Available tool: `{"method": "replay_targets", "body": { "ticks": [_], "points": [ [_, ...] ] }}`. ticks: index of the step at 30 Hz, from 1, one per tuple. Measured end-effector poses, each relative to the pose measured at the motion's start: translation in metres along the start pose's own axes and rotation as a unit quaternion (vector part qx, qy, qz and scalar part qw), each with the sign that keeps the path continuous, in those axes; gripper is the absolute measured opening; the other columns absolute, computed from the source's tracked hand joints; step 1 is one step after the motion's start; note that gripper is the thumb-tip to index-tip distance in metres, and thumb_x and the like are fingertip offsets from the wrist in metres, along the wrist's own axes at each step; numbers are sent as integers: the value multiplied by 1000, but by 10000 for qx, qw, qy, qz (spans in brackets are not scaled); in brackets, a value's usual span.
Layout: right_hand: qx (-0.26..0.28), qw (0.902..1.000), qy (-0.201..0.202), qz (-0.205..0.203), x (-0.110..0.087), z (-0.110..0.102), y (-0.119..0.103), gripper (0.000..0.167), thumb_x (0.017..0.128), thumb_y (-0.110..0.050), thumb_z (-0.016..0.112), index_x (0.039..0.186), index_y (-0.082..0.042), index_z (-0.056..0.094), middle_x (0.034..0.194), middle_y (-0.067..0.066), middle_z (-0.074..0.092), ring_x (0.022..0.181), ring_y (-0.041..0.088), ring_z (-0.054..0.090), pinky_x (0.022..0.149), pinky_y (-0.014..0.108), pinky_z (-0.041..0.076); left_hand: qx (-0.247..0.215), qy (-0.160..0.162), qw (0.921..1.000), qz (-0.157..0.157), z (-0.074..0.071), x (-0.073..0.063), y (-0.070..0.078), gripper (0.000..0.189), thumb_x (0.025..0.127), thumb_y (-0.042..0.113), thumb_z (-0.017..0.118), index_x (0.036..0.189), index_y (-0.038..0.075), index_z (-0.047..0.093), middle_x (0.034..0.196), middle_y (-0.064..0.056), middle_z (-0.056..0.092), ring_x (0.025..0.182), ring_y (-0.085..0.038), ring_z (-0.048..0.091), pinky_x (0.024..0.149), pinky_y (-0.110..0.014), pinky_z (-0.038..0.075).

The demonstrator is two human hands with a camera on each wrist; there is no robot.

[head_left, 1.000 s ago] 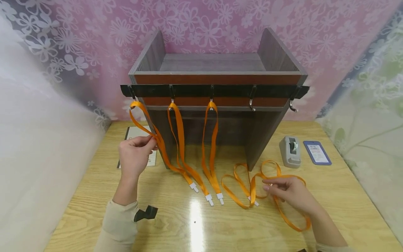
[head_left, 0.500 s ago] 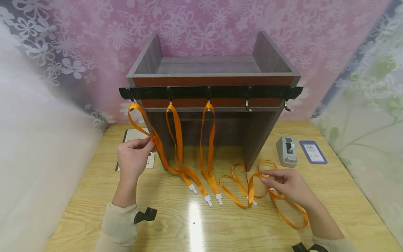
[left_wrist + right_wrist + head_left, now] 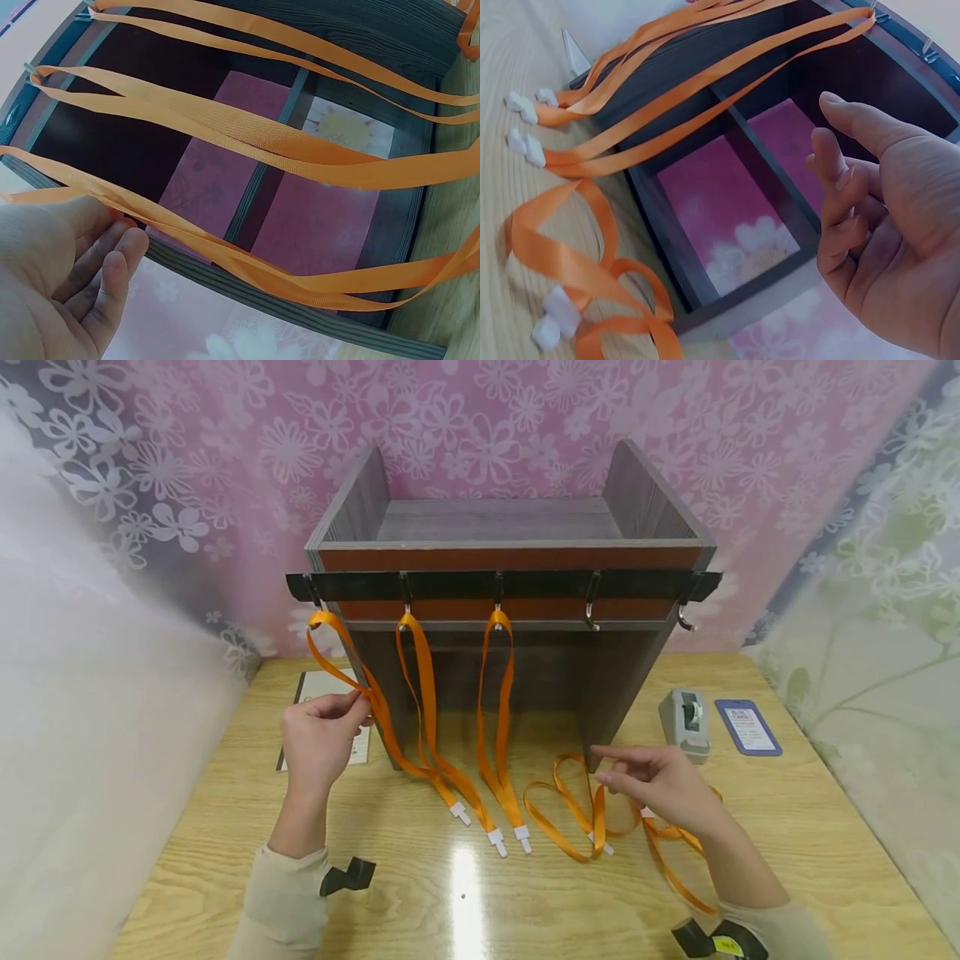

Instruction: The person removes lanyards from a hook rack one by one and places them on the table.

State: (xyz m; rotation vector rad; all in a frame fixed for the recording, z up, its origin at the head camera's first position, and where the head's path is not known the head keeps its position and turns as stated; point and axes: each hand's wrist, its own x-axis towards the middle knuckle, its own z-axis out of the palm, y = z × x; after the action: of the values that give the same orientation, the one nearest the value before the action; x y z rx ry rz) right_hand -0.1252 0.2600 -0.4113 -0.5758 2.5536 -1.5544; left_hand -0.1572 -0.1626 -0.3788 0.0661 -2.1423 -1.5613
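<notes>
My left hand (image 3: 322, 739) pinches an orange lanyard (image 3: 384, 714) that hangs from the leftmost hook. In the left wrist view, the thumb and forefinger meet at this lanyard's strap (image 3: 169, 221). Two more orange lanyards, a second one (image 3: 427, 681) and a third one (image 3: 506, 689), hang from the hooks beside it, their white clips (image 3: 497, 842) lying on the table. With fingers apart and nothing between them, my right hand (image 3: 663, 789) hovers over loose orange lanyards (image 3: 597, 822) at the right. In the right wrist view its fingers (image 3: 847, 195) are loosely bent.
A black hook rail (image 3: 450, 586) runs across the front of a grey wooden shelf (image 3: 510, 558); its two right hooks (image 3: 592, 618) are bare. A tape dispenser (image 3: 686, 727) and a blue card holder (image 3: 748, 727) lie right. A notebook (image 3: 322, 685) lies behind my left hand.
My right hand has moved left and slightly away from me over the loose lanyards, uncovering more of the right one. The left hand keeps its pinch on the leftmost lanyard.
</notes>
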Motion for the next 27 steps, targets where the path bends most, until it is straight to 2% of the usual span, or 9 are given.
{"method": "replay_targets", "body": {
  "ticks": [8,13,20,27],
  "points": [
    [148,9998,-28,-135,14,9,-6,31,93,-13,71,123,-6,70,75,6,64,44,8,38,38,28,35,-14,-29,10000,-28,0,1,-1,13,88,9,74,91,-1,80,78,-22,75,55,1,68,59,-17,57],
    [149,9998,-34,-137,22,14,-13,32,93,-15,72,123,-6,70,75,7,63,47,10,43,41,26,40,36,-44,9999,-90,-1,1,-1,13,87,9,73,91,-1,80,77,-20,75,55,1,68,60,-17,58],
    [68,9994,272,-202,33,25,-19,30,90,-18,75,120,-11,73,72,0,63,49,6,42,42,24,35,-21,-42,9999,-130,-1,1,-1,14,87,9,74,91,-2,80,77,-18,76,55,0,68,60,-18,58],
    [277,9986,419,-186,42,35,-23,31,90,-19,76,120,-10,74,74,2,67,48,6,42,40,24,35,35,-28,9998,-173,-1,2,-1,13,87,9,74,90,-2,80,74,-13,76,55,0,68,60,-18,58]
  ]
}}
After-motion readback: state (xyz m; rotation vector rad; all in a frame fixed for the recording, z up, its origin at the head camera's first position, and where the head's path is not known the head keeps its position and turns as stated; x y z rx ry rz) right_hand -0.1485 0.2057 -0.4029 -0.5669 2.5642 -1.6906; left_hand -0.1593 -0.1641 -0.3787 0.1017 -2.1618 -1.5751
